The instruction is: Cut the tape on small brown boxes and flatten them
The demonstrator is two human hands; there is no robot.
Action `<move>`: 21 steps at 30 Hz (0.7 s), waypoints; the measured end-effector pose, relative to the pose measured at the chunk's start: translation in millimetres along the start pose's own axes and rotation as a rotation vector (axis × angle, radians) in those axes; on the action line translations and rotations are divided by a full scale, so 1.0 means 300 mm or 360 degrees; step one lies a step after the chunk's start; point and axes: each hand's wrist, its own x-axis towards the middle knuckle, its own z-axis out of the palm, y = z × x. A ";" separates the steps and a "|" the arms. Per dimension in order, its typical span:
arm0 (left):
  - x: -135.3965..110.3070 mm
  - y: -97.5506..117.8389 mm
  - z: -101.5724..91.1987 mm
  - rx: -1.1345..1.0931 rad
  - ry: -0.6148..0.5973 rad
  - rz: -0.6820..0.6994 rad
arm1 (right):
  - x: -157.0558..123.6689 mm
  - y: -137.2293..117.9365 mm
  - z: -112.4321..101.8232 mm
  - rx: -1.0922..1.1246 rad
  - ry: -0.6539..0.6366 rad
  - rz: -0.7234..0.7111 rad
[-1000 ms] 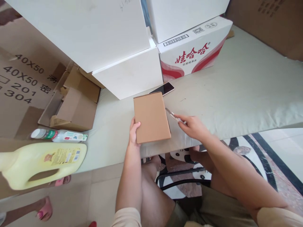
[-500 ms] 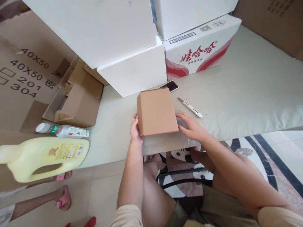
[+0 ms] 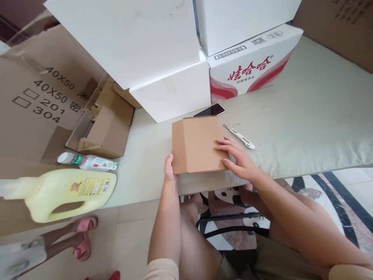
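A small brown cardboard box [image 3: 204, 144] is at the front edge of the covered table, tilted so that its left side face shows beside the broad top. My left hand [image 3: 169, 168] grips the near left corner, thumb on the side and the other fingers hidden behind or under it. Over the right edge lies my right hand [image 3: 237, 159], fingers spread with their tips on the top face. A white utility knife [image 3: 239, 137] rests just beyond that hand. Behind the box a phone [image 3: 210, 110] lies face up, partly covered by it.
White cartons [image 3: 171, 93] are stacked at the back, beside a red-and-white water carton [image 3: 253, 74]. To the left are an opened cardboard box [image 3: 109, 130], a small bottle [image 3: 93, 162] and a yellow jug [image 3: 72, 190]. Another person's feet in pink slippers [image 3: 83, 247] show below.
The box has tilted, so more of its left side shows. My right hand has moved from the right edge onto the top face. The whole view has shifted slightly.
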 end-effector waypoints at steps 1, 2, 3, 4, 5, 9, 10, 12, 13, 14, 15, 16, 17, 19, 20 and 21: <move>-0.006 0.000 0.000 0.0032 -0.0027 0.0034 | -0.001 -0.001 0.003 -0.0006 0.0029 0.0044; -0.011 0.001 0.000 0.0064 -0.0041 0.0062 | -0.003 -0.001 0.006 -0.0009 0.0056 0.0090; -0.015 0.003 0.001 0.0094 -0.0040 0.0082 | -0.005 0.001 0.008 -0.0007 0.0086 0.0141; -0.018 0.006 0.002 0.0121 -0.0037 0.0093 | -0.008 0.005 0.010 0.0004 0.0118 0.0203; -0.018 0.008 0.004 0.0133 -0.0009 0.0105 | -0.010 0.010 0.011 0.0022 0.0146 0.0281; -0.004 0.010 0.020 0.0062 0.0280 0.0204 | -0.017 0.041 0.009 -0.0007 0.0067 0.0576; 0.002 0.008 0.025 0.0042 0.0356 0.0215 | -0.018 0.049 0.005 -0.0054 -0.0008 0.0589; 0.012 0.004 0.033 0.0011 0.0470 0.0181 | -0.020 0.064 -0.003 -0.0142 -0.0147 0.0525; 0.017 0.001 0.036 -0.0004 0.0506 0.0138 | -0.021 0.070 -0.008 -0.0167 -0.0193 0.0476; 0.020 -0.001 0.039 -0.0020 0.0532 0.0085 | -0.023 0.075 -0.011 -0.0183 -0.0221 0.0433; 0.022 -0.002 0.040 -0.0035 0.0547 0.0032 | -0.024 0.078 -0.013 -0.0198 -0.0242 0.0403; 0.022 -0.003 0.041 -0.0052 0.0557 -0.0014 | -0.026 0.081 -0.012 -0.0216 -0.0257 0.0393; 0.022 -0.003 0.042 -0.0068 0.0550 -0.0056 | -0.027 0.082 -0.011 -0.0249 -0.0271 0.0402; 0.019 -0.001 0.043 -0.0100 0.0508 -0.0112 | -0.027 0.081 -0.004 -0.0377 -0.0284 0.0447; 0.018 0.002 0.044 -0.0112 0.0482 -0.0132 | -0.026 0.079 0.000 -0.0451 -0.0285 0.0464; 0.017 0.006 0.044 -0.0119 0.0464 -0.0150 | -0.026 0.077 0.003 -0.0506 -0.0283 0.0471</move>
